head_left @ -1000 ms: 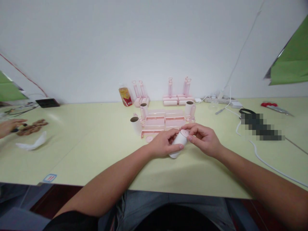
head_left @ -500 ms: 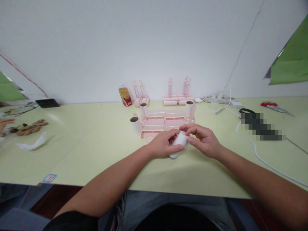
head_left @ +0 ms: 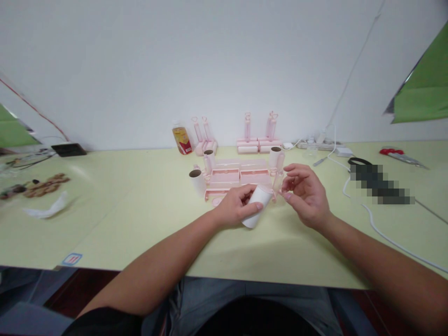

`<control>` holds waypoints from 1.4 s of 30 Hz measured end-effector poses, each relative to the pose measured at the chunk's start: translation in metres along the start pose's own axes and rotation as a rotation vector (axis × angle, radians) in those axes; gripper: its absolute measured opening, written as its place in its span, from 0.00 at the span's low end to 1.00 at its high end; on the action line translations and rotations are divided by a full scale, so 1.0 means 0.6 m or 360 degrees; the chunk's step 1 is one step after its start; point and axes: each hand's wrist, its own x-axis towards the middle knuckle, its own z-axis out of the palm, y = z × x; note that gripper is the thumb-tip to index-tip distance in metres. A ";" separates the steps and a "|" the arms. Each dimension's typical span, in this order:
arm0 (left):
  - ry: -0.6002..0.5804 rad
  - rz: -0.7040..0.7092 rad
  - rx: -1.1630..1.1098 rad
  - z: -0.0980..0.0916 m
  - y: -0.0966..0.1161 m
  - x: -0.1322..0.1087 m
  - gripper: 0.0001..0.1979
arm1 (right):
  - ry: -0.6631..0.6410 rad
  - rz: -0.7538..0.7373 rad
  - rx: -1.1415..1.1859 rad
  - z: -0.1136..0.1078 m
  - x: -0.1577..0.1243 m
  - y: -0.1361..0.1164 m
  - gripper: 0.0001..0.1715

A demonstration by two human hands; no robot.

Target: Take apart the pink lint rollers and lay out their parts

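Note:
My left hand [head_left: 238,205] is wrapped round a white lint-roller refill [head_left: 257,207]. The roll tilts to the upper right, and a pale pink end piece shows at its top. My right hand [head_left: 306,196] is to the right of the roll and apart from it, its fingers loosely bent and nothing visible in them. Its fingertips are close to a clear pink handle [head_left: 278,181] that stands upright; whether they touch it I cannot tell. Just beyond my hands lie pink open cases [head_left: 255,176]. A round pink cap [head_left: 217,201] lies beside my left wrist, partly covered.
White rolls with cardboard cores stand around the cases, one [head_left: 198,183] at the left. Finished pink lint rollers [head_left: 248,144] line the wall beside a drink bottle [head_left: 182,139]. Rightward are a white cable [head_left: 373,219], a power strip [head_left: 317,145] and red-handled scissors [head_left: 392,151].
My right hand has let go of the roll's upper end and moved right, towards the clear handle. The roll stays in my left hand. Another person's hand at the far left has left the view.

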 end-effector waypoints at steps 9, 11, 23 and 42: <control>-0.0012 -0.0001 -0.0069 0.000 0.001 -0.002 0.25 | -0.0056 0.0147 -0.0019 0.001 0.001 -0.011 0.31; -0.0011 0.0007 -0.0042 -0.001 -0.004 -0.002 0.25 | -0.0494 0.0276 0.0026 -0.001 -0.002 -0.012 0.31; 0.0456 0.0067 -0.0591 -0.033 -0.012 0.013 0.32 | -0.0778 0.0393 -0.0332 0.012 -0.008 0.005 0.22; 0.0522 -0.0184 -0.0757 -0.032 -0.009 0.016 0.22 | -0.1283 0.0372 -0.0961 0.024 -0.021 0.005 0.17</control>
